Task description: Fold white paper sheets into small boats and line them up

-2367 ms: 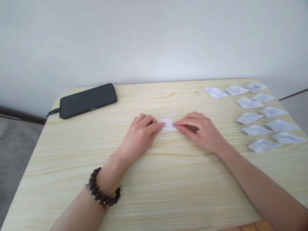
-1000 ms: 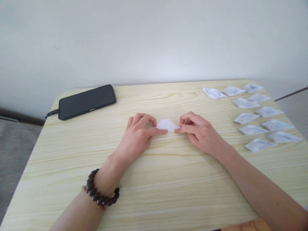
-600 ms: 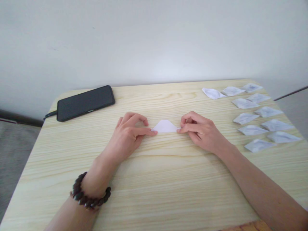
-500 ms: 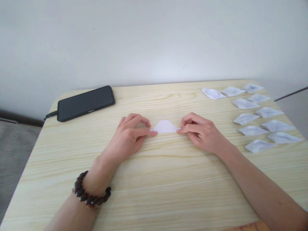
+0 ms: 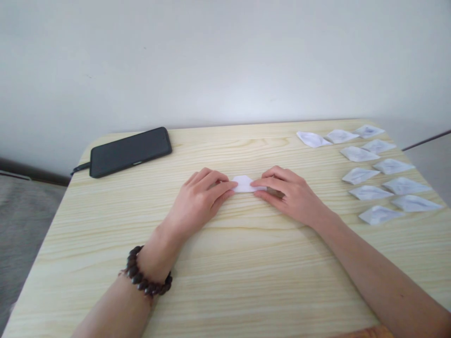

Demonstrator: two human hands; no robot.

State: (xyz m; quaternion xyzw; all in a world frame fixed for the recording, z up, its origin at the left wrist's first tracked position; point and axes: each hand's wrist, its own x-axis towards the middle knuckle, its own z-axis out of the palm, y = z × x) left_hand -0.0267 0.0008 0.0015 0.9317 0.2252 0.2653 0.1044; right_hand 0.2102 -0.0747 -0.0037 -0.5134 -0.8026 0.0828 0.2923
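Note:
A small folded piece of white paper (image 5: 243, 184) lies at the middle of the wooden table, between my two hands. Its top edge is flat with slanting corners. My left hand (image 5: 203, 197), with a dark beaded bracelet (image 5: 144, 277) on the wrist, grips the paper's left end between thumb and fingers. At the right end, my right hand (image 5: 289, 192) pinches the paper, its index finger on top and its thumb at the near edge. The fingers hide both ends of the paper.
Several folded white paper boats (image 5: 359, 154) stand in rows at the table's right side. A black phone (image 5: 130, 151) with a cable plugged in lies at the back left. Behind the table (image 5: 225, 281) rises a white wall (image 5: 225, 61).
Both hands have shifted inward along the paper, my left one to the right. The fingers now cover more of it, and less of its sloping sides shows.

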